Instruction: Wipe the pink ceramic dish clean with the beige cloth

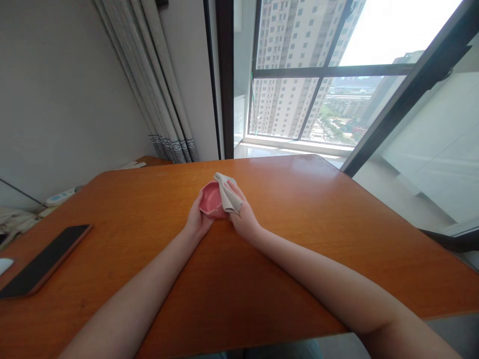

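Note:
A small pink bowl (pixel 210 199) is tilted so that its inside faces me, just above the wooden table (pixel 157 199). My left hand (pixel 196 219) is wrapped around the bowl's left side and underside. In my right hand (pixel 244 214) is a pale grey-white cloth (pixel 227 193), pressed against the bowl's right rim. Part of the bowl's right side is hidden behind the cloth and fingers.
A long black pad (pixel 47 259) with a reddish edge lies at the table's left, beside a white object (pixel 5 265) cut off by the frame. A white power strip (pixel 62 196) sits past the left edge. Beyond the table are a curtain (pixel 149 75) and a window.

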Tool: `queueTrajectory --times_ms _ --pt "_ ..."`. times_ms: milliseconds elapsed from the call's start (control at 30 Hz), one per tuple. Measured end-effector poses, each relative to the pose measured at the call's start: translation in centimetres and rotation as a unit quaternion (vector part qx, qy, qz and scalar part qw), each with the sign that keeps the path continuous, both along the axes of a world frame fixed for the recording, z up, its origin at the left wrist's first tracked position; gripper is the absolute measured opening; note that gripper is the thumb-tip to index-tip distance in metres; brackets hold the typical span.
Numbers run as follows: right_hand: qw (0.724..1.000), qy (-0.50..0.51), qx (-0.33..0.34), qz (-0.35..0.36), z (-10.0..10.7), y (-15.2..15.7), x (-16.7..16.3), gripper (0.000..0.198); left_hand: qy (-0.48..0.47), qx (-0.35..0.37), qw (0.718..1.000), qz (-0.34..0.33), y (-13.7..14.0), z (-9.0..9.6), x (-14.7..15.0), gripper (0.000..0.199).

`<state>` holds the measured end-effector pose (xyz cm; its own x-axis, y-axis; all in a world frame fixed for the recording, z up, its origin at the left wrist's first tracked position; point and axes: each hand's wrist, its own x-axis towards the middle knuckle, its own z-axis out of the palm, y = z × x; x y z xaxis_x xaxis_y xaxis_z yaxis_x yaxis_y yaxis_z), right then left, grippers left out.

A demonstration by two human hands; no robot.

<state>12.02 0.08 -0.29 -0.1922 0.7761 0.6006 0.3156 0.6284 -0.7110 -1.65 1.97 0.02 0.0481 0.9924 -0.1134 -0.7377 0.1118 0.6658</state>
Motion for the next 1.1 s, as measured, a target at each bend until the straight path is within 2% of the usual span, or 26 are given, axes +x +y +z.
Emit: queueTrajectory --times_ms 100,300,400,533,667,800,967,1100 --pt "0.999 -0.019 -0.031 -0.010 0.1 -0.8 -0.4 0.054 -0.010 -0.007 1.000 0.000 0.0 0.1 -0.1 0.032" --pt "0.996 -0.043 -0.078 -0.028 0.0 -2.3 -1.7 0.060 -0.023 0.005 0.999 0.042 0.2 0.2 0.0 0.027" --pt "0.995 -0.031 -0.079 -0.054 -0.4 -2.2 -1.9 0.066 -0.010 0.014 1.000 0.009 0.0 0.3 0.1 0.029" --pt "0.995 0.018 -0.026 -0.092 -0.7 -0.8 -0.6 0.070 0.026 0.044 0.997 -0.059 -0.5 0.5 0.4 0.034" --pt "0.999 0.027 0.026 -0.035 -0.3 1.3 1.6 0.060 0.070 0.027 0.996 -0.051 -1.0 0.3 0.8 0.030" --pt "1.000 0.014 0.019 0.016 0.1 2.1 2.1 0.054 0.074 0.015 0.997 -0.014 -0.9 0.0 1.0 0.031" --pt "0.997 0.053 -0.028 -0.047 -0.8 0.2 -0.6 0.057 0.020 0.006 0.999 0.038 -0.4 0.1 0.7 0.025" --pt "0.995 0.009 -0.035 -0.092 -1.5 -0.7 -1.6 0.066 0.011 -0.002 1.000 0.008 -0.5 0.3 0.6 0.026"
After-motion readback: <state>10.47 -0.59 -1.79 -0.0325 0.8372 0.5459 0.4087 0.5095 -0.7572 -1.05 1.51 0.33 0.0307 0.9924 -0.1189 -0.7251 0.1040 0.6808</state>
